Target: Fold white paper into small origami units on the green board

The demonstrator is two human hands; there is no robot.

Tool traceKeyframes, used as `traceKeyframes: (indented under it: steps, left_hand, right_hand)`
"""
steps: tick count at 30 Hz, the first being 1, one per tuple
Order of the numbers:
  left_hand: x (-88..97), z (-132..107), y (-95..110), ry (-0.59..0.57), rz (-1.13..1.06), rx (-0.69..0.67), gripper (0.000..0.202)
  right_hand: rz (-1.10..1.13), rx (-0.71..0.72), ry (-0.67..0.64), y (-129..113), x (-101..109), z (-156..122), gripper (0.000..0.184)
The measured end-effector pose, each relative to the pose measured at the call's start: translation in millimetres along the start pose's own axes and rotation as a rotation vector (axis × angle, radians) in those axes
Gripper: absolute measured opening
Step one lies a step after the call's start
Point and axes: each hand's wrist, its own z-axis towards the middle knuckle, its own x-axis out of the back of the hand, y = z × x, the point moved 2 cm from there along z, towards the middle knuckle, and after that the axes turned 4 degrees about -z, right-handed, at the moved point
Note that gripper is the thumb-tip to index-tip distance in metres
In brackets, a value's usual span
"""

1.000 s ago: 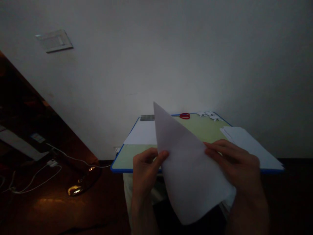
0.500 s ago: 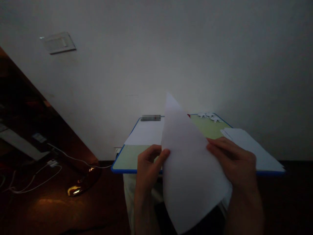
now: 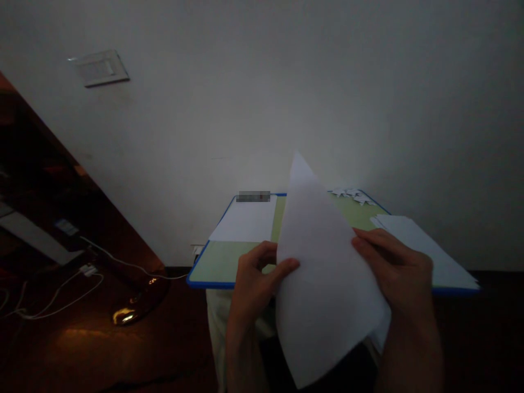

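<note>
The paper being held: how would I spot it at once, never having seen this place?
Find the blue-edged green table. Before it, the left hand and right hand hold the white sheet between them. Unlike the papers lying flat, it is held up, a sharp corner pointing upward.

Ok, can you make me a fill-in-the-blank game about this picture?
1. The left hand pinches the raised paper near its left or right edge, namely its ____ one.
2. The table has a ____-coloured rim.
3. Seen from here, the paper stack lies on the table's ____ side.

Missing words: left; blue; right.
</note>
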Motion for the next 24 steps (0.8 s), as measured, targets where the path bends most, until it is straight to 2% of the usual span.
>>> traceKeyframes:
  steps: [3, 7, 11, 19, 21, 24]
  left_hand:
    - [-1.5, 0.8, -3.7, -0.046, 0.011, 0.033, 0.022]
    - [-0.4, 2.6, -8.3, -0.032, -0.023, 0.081, 0.019]
    - [0.2, 3.3, -7.9, -0.034, -0.050, 0.071, 0.016]
    - [2.3, 5.5, -8.5, 0.083, 0.131, 0.021, 0.025]
    - [4.2, 4.8, -9.6, 0.064, 0.122, 0.038, 0.026]
    - [8.4, 2.7, -11.2, -0.026, 0.078, 0.052, 0.023]
  right_hand:
    - [-0.013, -0.015, 0.034, 4.1, 2.1, -0.6, 0.017]
    - [-0.021, -0.024, 0.054, 6.3, 3.4, -2.0, 0.017]
    - [-0.025, -0.045, 0.071, 5.5, 3.1, -3.2, 0.017]
    - [-0.054, -0.065, 0.102, 3.0, 3.7, -3.6, 0.015]
    - [-0.056, -0.077, 0.107, 2.9, 3.8, -3.7, 0.015]
    - [-0.051, -0.099, 0.126, 4.6, 3.8, -4.3, 0.015]
